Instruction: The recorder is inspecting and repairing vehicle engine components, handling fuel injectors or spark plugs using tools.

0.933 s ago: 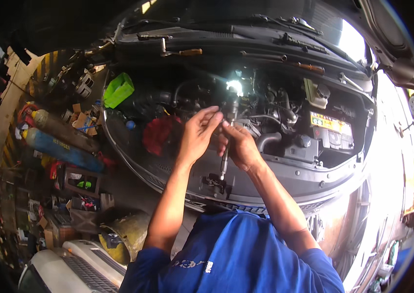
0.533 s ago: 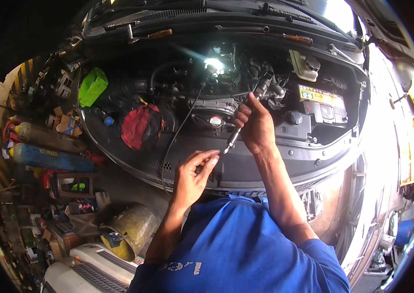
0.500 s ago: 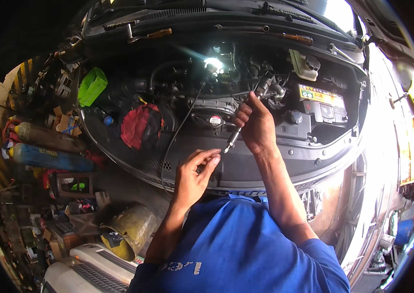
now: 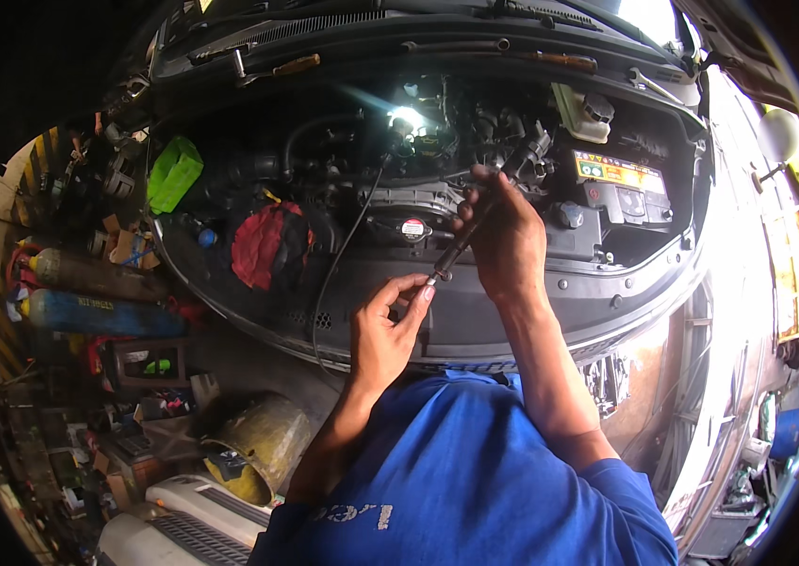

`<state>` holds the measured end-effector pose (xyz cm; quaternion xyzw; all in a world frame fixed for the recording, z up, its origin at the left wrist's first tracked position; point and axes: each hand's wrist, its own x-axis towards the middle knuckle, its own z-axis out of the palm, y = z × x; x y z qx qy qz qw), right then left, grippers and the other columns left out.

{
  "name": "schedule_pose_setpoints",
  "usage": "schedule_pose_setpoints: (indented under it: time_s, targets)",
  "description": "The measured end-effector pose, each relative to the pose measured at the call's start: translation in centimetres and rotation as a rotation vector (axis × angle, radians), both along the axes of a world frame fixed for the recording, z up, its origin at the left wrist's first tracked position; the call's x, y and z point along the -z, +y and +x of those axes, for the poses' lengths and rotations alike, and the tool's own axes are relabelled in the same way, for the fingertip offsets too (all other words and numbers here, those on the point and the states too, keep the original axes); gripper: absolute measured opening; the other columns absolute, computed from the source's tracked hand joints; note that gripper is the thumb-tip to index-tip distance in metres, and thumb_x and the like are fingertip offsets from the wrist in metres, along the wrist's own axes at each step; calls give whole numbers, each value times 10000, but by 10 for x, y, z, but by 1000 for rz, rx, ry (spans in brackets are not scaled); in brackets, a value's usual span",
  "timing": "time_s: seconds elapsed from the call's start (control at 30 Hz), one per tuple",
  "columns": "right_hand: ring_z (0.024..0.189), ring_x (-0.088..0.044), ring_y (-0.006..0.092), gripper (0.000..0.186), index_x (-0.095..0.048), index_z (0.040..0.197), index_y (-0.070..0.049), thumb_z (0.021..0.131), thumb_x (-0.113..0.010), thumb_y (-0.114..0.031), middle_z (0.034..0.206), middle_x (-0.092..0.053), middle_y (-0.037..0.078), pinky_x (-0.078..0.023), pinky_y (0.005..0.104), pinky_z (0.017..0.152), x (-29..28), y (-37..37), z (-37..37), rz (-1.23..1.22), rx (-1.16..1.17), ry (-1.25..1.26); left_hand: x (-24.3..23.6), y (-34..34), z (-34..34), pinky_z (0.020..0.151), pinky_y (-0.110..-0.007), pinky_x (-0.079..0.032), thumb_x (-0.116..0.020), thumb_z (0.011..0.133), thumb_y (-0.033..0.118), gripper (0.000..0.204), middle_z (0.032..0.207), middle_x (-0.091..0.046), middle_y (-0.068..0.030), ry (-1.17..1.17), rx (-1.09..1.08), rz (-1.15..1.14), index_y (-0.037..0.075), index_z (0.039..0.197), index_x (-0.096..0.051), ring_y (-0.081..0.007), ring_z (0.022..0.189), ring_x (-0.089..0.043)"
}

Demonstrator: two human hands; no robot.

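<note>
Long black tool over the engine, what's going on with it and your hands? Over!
Right hand grips long black tool mid-shaft. Left hand pinches its lower tip. Black cable hangs just left, not touching.

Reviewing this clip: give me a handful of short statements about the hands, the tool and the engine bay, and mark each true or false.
1. The right hand grips a long, slim dark tool. True.
2. The left hand rests on the green rag. False: its fingertips are at the tool's lower tip; the green rag lies far off at the bay's left edge.
3. A red cloth lies in the engine bay, left of both hands. True.
4. The bonnet is closed. False: the engine bay is open, with the battery in view.
5. The person wears a blue shirt. True.
</note>
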<state>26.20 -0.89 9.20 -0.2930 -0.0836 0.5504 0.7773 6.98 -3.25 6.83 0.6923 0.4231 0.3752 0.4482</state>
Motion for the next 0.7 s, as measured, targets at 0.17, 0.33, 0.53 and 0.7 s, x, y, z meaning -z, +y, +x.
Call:
schedule_pose_setpoints:
  time_s: [0.17,0.33,0.53,0.7]
  targets:
    - [919,-730,257,293,-578,1188,26,1054,-641,-227,1028,-690,161,-613,356,810,-13,-5,-7,15,59,-149,6,1,-3,840,-236,-545,-669,1035,95,205,987,-765,-89,-105,55,-176,-57,1166,-712,-89,900,-684]
    - [1009,-743,293,329,-575,1152,27,994,-739,-210,1079,-695,191,-634,349,841,-23,-6,-11,18,74,-221,8,-1,-1,744,-223,-505,-669,1044,157,210,935,-776,-41,-240,80,-212,-16,1142,-739,-38,817,-636]
    - [988,-747,290,309,-573,1136,19,995,-737,-203,1076,-693,185,-640,341,799,-25,-7,-13,-16,87,-241,-5,-4,-2,737,-230,-507,-647,1059,190,228,897,-772,-31,-111,87,-186,-3,1132,-743,-36,810,-628]
    - [954,-748,273,294,-575,1135,6,994,-737,-194,1064,-691,166,-636,337,789,-26,-9,-15,2,117,-260,-10,-11,3,806,-269,-547,-713,993,78,175,987,-765,-70,4,-11,50,-10,1142,-732,-96,885,-690]
